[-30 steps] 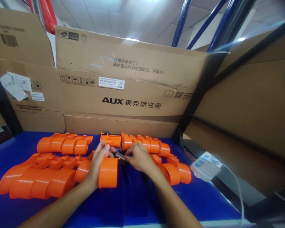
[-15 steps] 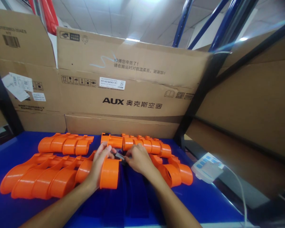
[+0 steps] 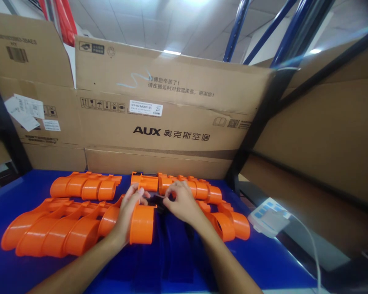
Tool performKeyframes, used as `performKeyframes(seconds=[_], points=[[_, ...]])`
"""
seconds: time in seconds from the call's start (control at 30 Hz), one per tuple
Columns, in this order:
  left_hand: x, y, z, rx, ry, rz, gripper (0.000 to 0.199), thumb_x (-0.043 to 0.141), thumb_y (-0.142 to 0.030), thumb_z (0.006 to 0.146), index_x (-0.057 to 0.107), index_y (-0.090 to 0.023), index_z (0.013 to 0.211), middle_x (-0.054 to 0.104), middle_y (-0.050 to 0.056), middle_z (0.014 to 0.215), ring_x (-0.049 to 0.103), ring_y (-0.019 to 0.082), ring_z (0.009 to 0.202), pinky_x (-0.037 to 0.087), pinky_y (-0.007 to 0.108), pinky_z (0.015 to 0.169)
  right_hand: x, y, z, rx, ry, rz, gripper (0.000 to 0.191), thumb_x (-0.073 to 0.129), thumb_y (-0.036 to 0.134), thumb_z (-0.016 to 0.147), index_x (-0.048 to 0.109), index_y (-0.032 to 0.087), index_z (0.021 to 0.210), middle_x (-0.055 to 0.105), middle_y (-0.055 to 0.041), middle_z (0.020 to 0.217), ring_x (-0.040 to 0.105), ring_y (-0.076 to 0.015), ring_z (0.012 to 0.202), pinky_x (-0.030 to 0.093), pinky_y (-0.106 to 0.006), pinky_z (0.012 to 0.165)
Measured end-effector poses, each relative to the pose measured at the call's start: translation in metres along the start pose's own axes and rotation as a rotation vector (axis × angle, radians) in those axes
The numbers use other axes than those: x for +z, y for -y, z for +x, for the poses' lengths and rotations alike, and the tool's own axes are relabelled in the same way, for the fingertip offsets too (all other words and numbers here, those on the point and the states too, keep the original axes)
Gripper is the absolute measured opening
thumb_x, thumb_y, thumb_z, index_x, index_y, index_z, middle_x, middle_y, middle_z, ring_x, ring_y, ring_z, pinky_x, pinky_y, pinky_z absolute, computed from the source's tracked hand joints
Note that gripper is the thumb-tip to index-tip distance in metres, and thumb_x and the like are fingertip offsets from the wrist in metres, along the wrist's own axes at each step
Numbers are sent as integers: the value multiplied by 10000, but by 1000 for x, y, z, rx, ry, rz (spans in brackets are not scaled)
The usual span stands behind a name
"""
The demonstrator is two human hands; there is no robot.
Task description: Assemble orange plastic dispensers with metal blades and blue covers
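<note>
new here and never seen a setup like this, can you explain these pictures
There is no machine: these are a person's bare left hand and right hand. Every picture comes from one head-worn camera looking forward and down. Curved orange plastic pieces lie in rows on the flat blue tabletop; a white plastic box sits near the right edge, and printed brown cardboard stands behind. The right hand pinches a small dark part; the left hand's grip beside it is hard to tell.
</note>
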State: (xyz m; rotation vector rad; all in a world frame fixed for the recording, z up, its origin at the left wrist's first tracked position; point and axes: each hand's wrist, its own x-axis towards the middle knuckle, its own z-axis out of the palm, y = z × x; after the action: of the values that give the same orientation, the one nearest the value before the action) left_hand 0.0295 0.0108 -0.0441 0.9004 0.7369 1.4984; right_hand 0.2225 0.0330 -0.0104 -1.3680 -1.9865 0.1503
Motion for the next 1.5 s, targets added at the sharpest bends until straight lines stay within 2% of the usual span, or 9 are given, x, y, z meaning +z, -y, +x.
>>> performKeyframes(seconds=[0.13,0.23,0.33,0.47,0.57,0.83,1.1,1.3,1.5], points=[[0,1,-4,2,-2,-5,399,792,-536,788,651,-196,944,647,5,853,513,88,625,441,185,556,-6,-1,3,50,-176,463,83,603,221,818,558,223,748,680,-14,764,615,-201,748,462,-313,723],[1,1,-6,-12,7,-30,396,794,-521,792,649,-195,962,650,13,885,507,85,620,430,185,544,-7,1,5,68,-193,800,129,633,328,880,571,224,836,693,-10,758,635,-170,662,471,-274,624],[2,0,-5,-10,22,-58,387,803,-499,791,636,-199,969,653,10,872,505,86,620,423,182,552,-5,4,5,87,-195,908,226,726,418,868,633,213,878,689,-12,759,649,-158,659,479,-256,598],[1,1,-3,1,13,-57,373,799,-488,796,619,-197,945,658,13,850,527,103,648,440,196,594,-2,4,6,121,-197,973,304,783,477,839,688,203,932,707,-15,750,619,-133,606,473,-238,552],[0,3,-2,10,18,-29,355,775,-492,819,610,-196,927,662,11,829,543,113,670,455,209,639,-3,1,6,133,-220,1001,330,824,471,805,703,194,938,732,-26,772,618,-125,613,494,-235,571],[-2,5,4,37,10,-14,324,751,-486,840,589,-217,921,657,-14,740,562,129,682,456,222,677,2,2,7,155,-209,943,334,822,488,795,710,192,901,732,-33,746,638,-148,627,487,-249,559],[1,1,-1,18,-1,-40,381,794,-515,781,594,-210,891,658,-8,718,561,130,658,461,218,641,0,2,6,139,-220,874,296,782,481,819,705,198,856,738,-42,753,670,-178,699,523,-288,654],[2,0,-3,37,-5,-30,382,785,-519,794,588,-208,898,658,-9,719,555,123,637,463,212,623,-1,4,4,122,-193,859,275,780,461,820,711,198,860,760,-56,812,698,-201,761,540,-309,705],[4,-1,-1,-3,11,16,411,779,-558,780,574,-211,865,637,-25,649,503,102,531,402,200,536,-2,4,5,124,-158,836,268,765,448,834,734,188,891,788,-77,855,707,-206,768,545,-315,713]])
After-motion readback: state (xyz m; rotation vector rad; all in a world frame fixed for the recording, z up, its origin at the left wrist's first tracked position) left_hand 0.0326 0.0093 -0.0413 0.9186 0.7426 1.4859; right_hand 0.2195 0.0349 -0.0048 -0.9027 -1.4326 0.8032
